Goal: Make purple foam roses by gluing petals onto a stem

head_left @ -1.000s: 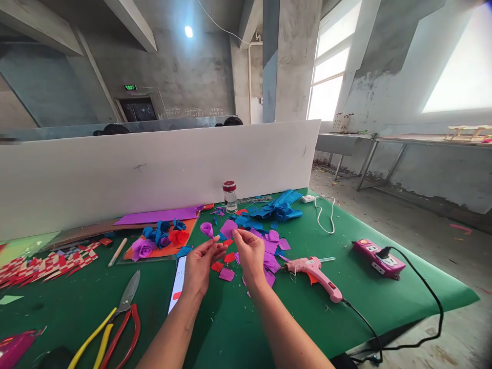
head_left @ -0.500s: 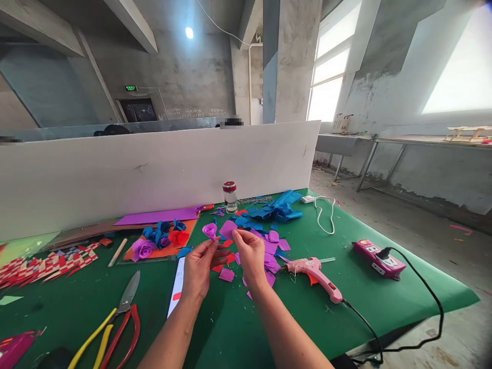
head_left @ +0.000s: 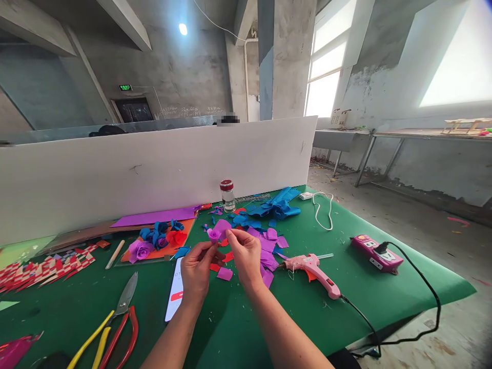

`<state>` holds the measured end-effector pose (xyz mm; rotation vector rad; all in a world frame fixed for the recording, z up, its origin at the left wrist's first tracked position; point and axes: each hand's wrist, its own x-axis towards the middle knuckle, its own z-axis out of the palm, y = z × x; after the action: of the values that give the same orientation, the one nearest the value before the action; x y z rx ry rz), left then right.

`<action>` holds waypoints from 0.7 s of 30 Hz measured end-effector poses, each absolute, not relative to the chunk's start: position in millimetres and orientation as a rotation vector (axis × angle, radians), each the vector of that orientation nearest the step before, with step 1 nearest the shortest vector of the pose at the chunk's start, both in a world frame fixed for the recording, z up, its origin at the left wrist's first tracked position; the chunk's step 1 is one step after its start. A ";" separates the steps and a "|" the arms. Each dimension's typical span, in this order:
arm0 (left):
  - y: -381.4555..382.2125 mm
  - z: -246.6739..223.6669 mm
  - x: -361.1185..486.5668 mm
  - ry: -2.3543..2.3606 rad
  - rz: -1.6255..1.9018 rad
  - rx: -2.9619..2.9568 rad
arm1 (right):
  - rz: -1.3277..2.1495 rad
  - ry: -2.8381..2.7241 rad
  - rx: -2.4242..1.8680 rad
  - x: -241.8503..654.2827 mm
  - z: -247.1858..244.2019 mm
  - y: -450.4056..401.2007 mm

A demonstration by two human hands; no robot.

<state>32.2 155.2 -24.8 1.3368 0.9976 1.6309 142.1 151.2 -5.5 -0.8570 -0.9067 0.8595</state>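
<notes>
The left hand pinches a small purple cup-shaped paper flower above the green-covered table. The right hand pinches a thin purple paper petal just beside it; whether they touch, I cannot tell. Right lies a pink plastic glue gun.

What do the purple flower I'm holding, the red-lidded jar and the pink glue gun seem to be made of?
Purple flower: probably matte paper, perhaps crepe; its petals look thin and softly curled.
Jar: clear, glossy glass or hard plastic; it is see-through, which fits both.
Pink glue gun: likely moulded plastic, smooth with some sheen; its handle looks rounded, evenly pink.
</notes>
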 end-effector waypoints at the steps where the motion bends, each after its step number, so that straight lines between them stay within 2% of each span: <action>1: 155.4 -25.2 31.9 0.990 1.630 1.363 | 0.856 -0.914 -0.854 142.4 -5.5 151.3; 6: 156.2 -29.1 26.2 0.965 1.693 1.569 | 0.807 -1.040 -0.842 149.1 -6.0 152.0; 10: 154.4 -30.6 23.6 0.952 1.693 1.719 | 0.894 -1.159 -0.768 156.9 -7.3 151.7; 21: 149.5 -28.7 28.9 0.986 1.683 1.572 | 1.013 -1.107 -0.724 157.4 -8.5 148.1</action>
<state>28.9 149.5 -28.7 1.5719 0.9862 1.6832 157.4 148.1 -8.5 -0.7239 -1.1068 1.0129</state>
